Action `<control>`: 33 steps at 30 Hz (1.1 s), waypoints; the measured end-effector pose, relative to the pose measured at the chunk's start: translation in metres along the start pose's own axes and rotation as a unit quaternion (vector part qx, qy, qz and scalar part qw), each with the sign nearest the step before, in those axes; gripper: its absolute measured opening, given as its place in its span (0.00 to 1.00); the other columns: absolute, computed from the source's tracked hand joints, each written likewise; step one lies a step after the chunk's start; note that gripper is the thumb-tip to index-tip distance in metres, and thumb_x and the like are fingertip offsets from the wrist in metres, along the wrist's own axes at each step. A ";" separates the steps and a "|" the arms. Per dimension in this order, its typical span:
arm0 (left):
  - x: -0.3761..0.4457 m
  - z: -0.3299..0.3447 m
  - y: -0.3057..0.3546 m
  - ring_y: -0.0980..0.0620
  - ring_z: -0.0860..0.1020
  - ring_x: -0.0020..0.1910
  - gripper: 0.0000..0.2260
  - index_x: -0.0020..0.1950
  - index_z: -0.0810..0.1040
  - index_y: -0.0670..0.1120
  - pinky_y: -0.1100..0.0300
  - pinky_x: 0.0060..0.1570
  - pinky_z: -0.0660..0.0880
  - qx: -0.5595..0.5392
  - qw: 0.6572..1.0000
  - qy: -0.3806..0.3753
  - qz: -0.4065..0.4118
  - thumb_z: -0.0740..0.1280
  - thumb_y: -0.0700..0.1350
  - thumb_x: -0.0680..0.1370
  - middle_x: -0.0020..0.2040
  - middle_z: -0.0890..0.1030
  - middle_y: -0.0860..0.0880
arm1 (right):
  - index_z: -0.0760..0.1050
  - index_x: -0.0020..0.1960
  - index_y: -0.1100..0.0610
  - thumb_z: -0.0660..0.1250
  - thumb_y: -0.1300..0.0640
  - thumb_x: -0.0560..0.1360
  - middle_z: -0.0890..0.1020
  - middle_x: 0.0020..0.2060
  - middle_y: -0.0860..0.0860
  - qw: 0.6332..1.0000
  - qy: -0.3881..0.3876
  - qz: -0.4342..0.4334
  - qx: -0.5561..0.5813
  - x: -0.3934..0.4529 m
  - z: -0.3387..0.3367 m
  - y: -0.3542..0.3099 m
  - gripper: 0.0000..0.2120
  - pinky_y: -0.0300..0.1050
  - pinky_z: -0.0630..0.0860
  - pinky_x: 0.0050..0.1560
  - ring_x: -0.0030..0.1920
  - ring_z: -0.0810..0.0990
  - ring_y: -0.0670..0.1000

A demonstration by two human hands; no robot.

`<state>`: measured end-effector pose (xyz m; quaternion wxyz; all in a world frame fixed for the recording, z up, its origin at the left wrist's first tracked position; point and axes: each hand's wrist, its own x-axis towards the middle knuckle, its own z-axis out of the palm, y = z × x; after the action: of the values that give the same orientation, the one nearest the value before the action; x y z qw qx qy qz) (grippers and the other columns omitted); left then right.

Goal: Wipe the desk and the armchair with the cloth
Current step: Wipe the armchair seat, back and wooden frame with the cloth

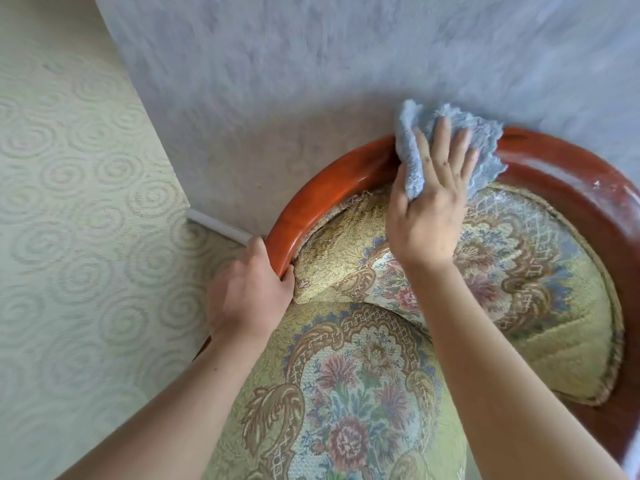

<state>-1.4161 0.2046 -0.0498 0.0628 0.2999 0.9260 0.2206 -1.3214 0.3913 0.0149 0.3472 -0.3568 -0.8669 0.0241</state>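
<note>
The right hand (427, 206) lies flat on the blue cloth (485, 140), fingers straight and spread, pressing it onto the top of the armchair's curved wooden rail (332, 181). The cloth drapes over the rail where it meets the wall (311, 64), one fold hanging under the palm. The left hand (247, 292) grips the rail's left end, thumb on the inner edge beside the back cushion (554, 271). The seat (346, 393) lies below, between both forearms. Patterned carpet (69, 202) fills the left.
</note>
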 end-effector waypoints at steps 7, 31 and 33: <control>0.001 -0.009 0.004 0.45 0.75 0.25 0.20 0.53 0.74 0.46 0.66 0.23 0.57 -0.014 0.999 -0.033 0.003 0.75 0.58 0.72 0.32 0.74 0.52 | 0.65 0.77 0.60 0.62 0.54 0.73 0.63 0.77 0.60 0.965 -0.188 -0.180 -0.031 -0.030 0.003 -0.038 0.32 0.61 0.51 0.79 0.79 0.56 0.65; 0.078 -0.007 0.248 0.42 0.75 0.66 0.40 0.74 0.72 0.46 0.46 0.66 0.68 -0.026 0.909 0.010 0.415 0.71 0.69 0.70 0.69 0.77 0.47 | 0.79 0.46 0.46 0.64 0.32 0.65 0.81 0.44 0.39 0.730 0.201 0.525 0.389 -0.019 -0.142 0.064 0.21 0.41 0.78 0.48 0.45 0.80 0.36; 0.082 -0.002 0.268 0.42 0.78 0.60 0.40 0.70 0.75 0.49 0.46 0.62 0.70 -0.022 0.899 0.007 0.438 0.75 0.70 0.66 0.65 0.81 0.49 | 0.74 0.48 0.47 0.66 0.31 0.59 0.80 0.50 0.46 0.670 0.247 0.574 0.401 -0.026 -0.153 0.074 0.26 0.55 0.78 0.60 0.54 0.81 0.47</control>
<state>-1.3416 0.4451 0.0731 -0.0397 0.6722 0.6964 0.2484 -1.1684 0.3986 0.0945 0.5756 -0.6037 -0.2802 0.4751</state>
